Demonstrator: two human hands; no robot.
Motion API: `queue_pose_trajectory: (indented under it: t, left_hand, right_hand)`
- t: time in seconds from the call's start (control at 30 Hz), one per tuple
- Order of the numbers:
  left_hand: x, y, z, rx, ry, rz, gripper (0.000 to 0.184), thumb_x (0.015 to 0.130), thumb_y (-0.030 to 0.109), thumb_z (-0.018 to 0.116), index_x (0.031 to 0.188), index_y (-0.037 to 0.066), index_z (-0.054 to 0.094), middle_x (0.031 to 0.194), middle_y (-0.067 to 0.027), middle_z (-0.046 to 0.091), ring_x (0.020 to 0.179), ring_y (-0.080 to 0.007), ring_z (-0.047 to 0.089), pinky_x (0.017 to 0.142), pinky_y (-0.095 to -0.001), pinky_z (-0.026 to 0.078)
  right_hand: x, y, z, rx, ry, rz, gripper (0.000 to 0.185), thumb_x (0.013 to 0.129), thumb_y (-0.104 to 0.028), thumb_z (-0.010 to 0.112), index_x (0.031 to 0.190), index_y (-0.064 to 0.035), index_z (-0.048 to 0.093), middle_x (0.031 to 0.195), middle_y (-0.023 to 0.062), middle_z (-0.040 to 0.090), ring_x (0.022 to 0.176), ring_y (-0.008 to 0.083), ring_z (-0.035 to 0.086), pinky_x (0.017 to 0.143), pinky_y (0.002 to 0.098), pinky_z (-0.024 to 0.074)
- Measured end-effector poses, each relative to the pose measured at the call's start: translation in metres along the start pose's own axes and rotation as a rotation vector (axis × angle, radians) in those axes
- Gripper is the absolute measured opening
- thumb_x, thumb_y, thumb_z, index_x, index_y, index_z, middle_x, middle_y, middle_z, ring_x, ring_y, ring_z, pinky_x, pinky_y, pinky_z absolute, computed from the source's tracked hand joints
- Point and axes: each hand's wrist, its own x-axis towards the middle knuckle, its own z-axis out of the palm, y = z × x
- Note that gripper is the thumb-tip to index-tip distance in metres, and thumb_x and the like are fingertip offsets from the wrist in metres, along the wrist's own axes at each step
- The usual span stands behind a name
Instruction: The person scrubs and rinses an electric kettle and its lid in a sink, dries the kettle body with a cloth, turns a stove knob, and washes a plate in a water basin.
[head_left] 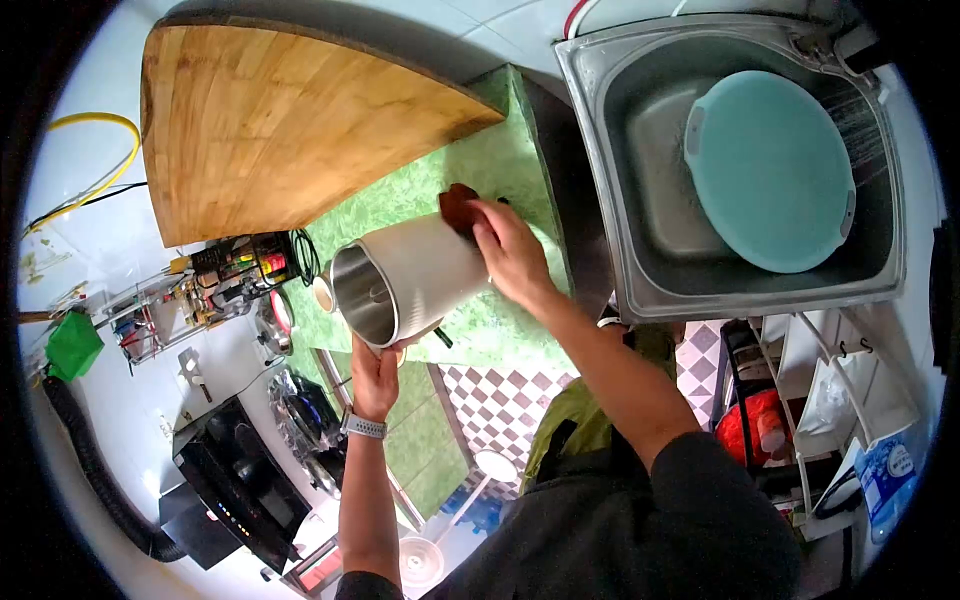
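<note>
An electric kettle body (425, 272), white outside and bare steel inside, is tilted on its side above the green counter, with its open mouth facing left. My left hand (375, 382), with a watch on the wrist, grips it from below near the rim. At the far end, my right hand (515, 255) pinches a reddish-brown cloth (458, 208) against the kettle's base. Part of the cloth is hidden behind my fingers.
A large wooden board (290, 115) leans at the back of the green marbled counter (505, 150). To the right, a steel sink (655, 190) holds a teal basin (770, 170), near running water. A rack of bottles (240, 265) stands left, above a black range hood (240, 475).
</note>
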Motion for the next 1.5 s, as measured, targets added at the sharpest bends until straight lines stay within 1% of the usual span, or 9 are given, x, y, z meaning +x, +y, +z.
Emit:
queue_pose_trajectory:
  t: [0.3,0.33,0.4,0.6,0.8,0.9,1.03,1.37,1.5]
  left_hand:
    - [0.003,0.008,-0.001,0.114,-0.012,0.027,0.044,0.091,-0.002,0.049,0.134,-0.004,0.04,0.118,-0.0136,0.06,0.103,-0.0208,0.058,0.089,-0.0305,0.047]
    - [0.004,0.006,0.0,0.082,-0.022,0.007,0.043,0.092,-0.001,0.05,0.133,-0.004,0.04,0.118,-0.0141,0.06,0.104,-0.0221,0.058,0.09,-0.0313,0.046]
    - [-0.001,-0.001,-0.003,0.091,-0.015,0.029,0.045,0.093,0.001,0.051,0.136,-0.005,0.039,0.123,-0.0156,0.058,0.11,-0.0238,0.057,0.095,-0.0323,0.044]
    - [0.002,-0.026,-0.017,-0.021,-0.125,0.081,0.051,0.094,0.004,0.05,0.141,-0.005,0.035,0.136,-0.0172,0.052,0.126,-0.0243,0.049,0.106,-0.0358,0.037]
    - [0.053,0.006,-0.008,0.044,-0.11,0.113,0.053,0.085,0.011,0.068,0.132,-0.001,0.048,0.131,-0.0158,0.056,0.122,-0.0269,0.054,0.102,-0.0375,0.042]
    - [0.062,0.004,-0.013,-0.124,-0.198,-0.068,0.066,0.084,0.015,0.073,0.139,0.002,0.038,0.134,-0.0115,0.052,0.117,-0.0202,0.056,0.097,-0.0363,0.05]
    - [0.071,-0.001,-0.013,-0.009,-0.04,0.019,0.055,0.074,0.02,0.077,0.119,0.0,0.054,0.109,-0.0175,0.058,0.1,-0.0353,0.059,0.088,-0.042,0.046]
    - [0.09,0.021,-0.019,0.65,-0.115,0.4,0.053,0.063,0.014,0.084,0.108,0.002,0.059,0.107,-0.0158,0.06,0.097,-0.0355,0.058,0.085,-0.0431,0.048]
    - [0.089,0.019,-0.021,0.691,-0.106,0.385,0.042,0.066,0.006,0.079,0.103,0.003,0.06,0.106,-0.0131,0.059,0.1,-0.0321,0.058,0.086,-0.0397,0.05]
  right_hand:
    - [-0.1,-0.013,0.011,-0.185,-0.189,-0.681,0.032,0.077,-0.012,0.066,0.109,-0.0161,0.066,0.112,0.0088,0.053,0.109,0.0271,0.052,0.092,0.0424,0.0442]
    - [-0.101,-0.003,0.003,-0.316,-0.381,-0.619,0.026,0.082,-0.009,0.061,0.108,-0.0136,0.064,0.112,0.0096,0.053,0.106,0.0274,0.054,0.089,0.0419,0.0452]
    - [-0.107,0.033,0.002,-0.081,-0.612,0.138,0.031,0.084,0.0,0.058,0.114,-0.0095,0.059,0.112,0.0132,0.053,0.103,0.0316,0.056,0.088,0.0422,0.0462]
    - [-0.095,-0.043,-0.075,0.264,-0.051,0.016,0.045,0.085,-0.002,0.059,0.129,-0.0064,0.053,0.121,0.0154,0.052,0.114,0.0331,0.053,0.102,0.0411,0.0404]
    - [-0.031,-0.078,-0.042,0.062,-0.162,-0.506,0.046,0.085,-0.016,0.063,0.13,-0.0086,0.056,0.13,0.0167,0.052,0.124,0.037,0.046,0.106,0.048,0.0331]
    - [-0.016,-0.033,-0.031,-0.094,-0.082,-0.301,0.04,0.088,-0.014,0.058,0.127,-0.0031,0.056,0.13,0.0181,0.053,0.123,0.0361,0.048,0.106,0.0456,0.0351]
    - [-0.022,0.022,-0.045,-0.127,0.018,0.001,0.034,0.094,-0.016,0.054,0.125,-0.0008,0.056,0.13,0.0197,0.053,0.122,0.0387,0.049,0.106,0.0447,0.0374]
    - [0.0,-0.089,-0.046,-0.008,-0.3,-0.478,0.038,0.081,-0.014,0.064,0.118,-0.0054,0.06,0.12,0.0144,0.058,0.117,0.0359,0.051,0.102,0.0485,0.0384]
    - [-0.007,0.006,-0.048,-0.196,-0.152,0.013,0.038,0.088,-0.008,0.057,0.125,0.0029,0.054,0.131,0.0222,0.051,0.123,0.0384,0.047,0.106,0.0459,0.0368]
